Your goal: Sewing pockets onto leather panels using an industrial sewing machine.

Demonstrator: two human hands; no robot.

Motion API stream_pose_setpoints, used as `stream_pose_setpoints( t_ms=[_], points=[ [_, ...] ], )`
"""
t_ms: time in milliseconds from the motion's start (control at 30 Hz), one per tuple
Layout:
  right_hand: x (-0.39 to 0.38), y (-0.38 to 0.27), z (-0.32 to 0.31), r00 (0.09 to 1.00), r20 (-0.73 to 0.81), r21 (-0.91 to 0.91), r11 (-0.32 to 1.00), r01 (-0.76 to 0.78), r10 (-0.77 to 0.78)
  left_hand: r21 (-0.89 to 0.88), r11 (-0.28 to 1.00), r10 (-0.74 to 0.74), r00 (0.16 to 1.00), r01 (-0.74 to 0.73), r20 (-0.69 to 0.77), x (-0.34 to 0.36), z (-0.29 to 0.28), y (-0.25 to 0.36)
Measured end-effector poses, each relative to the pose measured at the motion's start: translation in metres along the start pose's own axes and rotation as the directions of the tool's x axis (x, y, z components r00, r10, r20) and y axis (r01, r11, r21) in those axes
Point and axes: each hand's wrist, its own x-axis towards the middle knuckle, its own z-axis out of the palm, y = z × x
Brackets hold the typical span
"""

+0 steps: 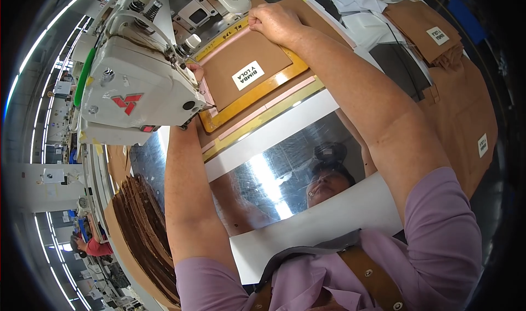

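A brown fabric piece with a white label (269, 63) lies inside a yellow template frame (285, 80), with pink strips along its sides. At the frame's far corner, my right hand (272, 23) is closed, fingertips pressed down by the brown piece's edge. What they pinch, if anything, is hidden. The white sewing machine head (139, 81) covers most of my left hand (195, 71). Only some fingertips show beside the machine's needle area, close to the frame's left side. My left forearm passes under the machine head.
Stacked brown pieces (424, 29) with labels lie at the far right, beside white cloths (359, 7). More brown fabric (466, 108) hangs over the right edge. A pile of dark brown pieces (139, 234) stands at lower left. A shiny metal plate (296, 157) lies before me.
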Motion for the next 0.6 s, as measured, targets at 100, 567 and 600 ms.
stream_pose_setpoints(
  t_ms=[100, 567, 600],
  points=[
    [-0.002, 0.0, 0.001, 0.999, 0.003, -0.074, 0.997, 0.035, -0.035, 0.056, 0.998, -0.044, 0.998, 0.042, 0.04, -0.003, 0.003, 0.014],
    [-0.019, -0.053, -0.002, 0.944, 0.309, -0.445, 0.86, 0.251, -0.116, 0.705, 0.69, 0.209, 0.978, -0.166, 0.026, -0.031, 0.044, 0.108],
    [-0.021, -0.058, -0.003, 0.938, 0.318, -0.415, 0.868, 0.271, -0.141, 0.699, 0.698, 0.192, 0.981, -0.155, 0.027, -0.031, 0.044, 0.109]
  ],
)
